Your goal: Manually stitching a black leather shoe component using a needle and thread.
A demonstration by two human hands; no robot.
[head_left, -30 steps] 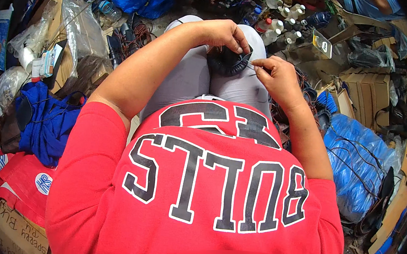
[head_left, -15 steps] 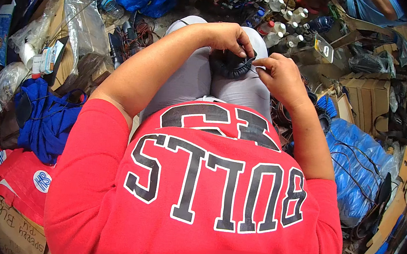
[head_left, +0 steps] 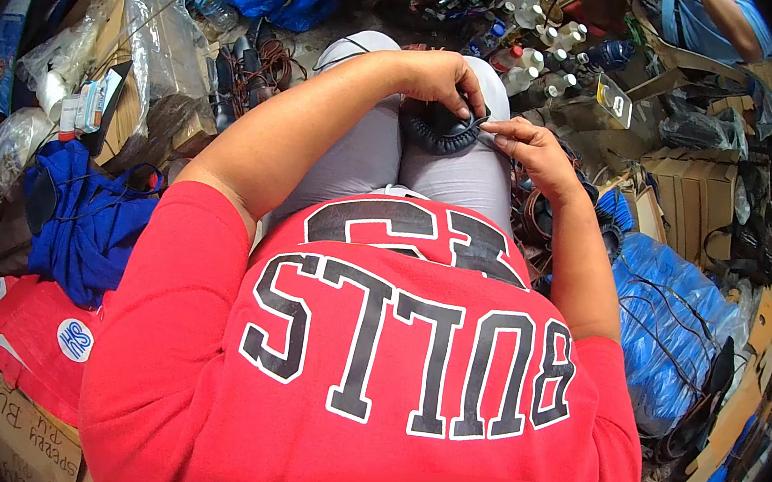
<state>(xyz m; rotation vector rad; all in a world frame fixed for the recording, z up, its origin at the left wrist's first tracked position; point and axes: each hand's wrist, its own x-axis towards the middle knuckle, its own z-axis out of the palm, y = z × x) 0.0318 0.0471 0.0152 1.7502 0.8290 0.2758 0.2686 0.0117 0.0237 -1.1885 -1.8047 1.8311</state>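
On my lap lies a black shoe upper with a puckered, ribbed edge curving toward me. My left hand bends over it from the left, with thumb and fingertips closed on its rim. At the upper's right edge, my right hand has its thumb and fingers pinched together. Whatever thin thing may be between those fingertips is too small to make out. Grey trousers cover my knees beneath the work.
Several capped bottles stand beyond my right knee. A blue plastic bundle and cardboard lie to the right. Blue cloth, clear plastic and a red bag crowd the left. Another person's arm shows at the far right.
My right hand has shifted slightly down and away from the upper, its fingers more stretched. My left hand has moved slightly lower, and more of the puckered edge shows.
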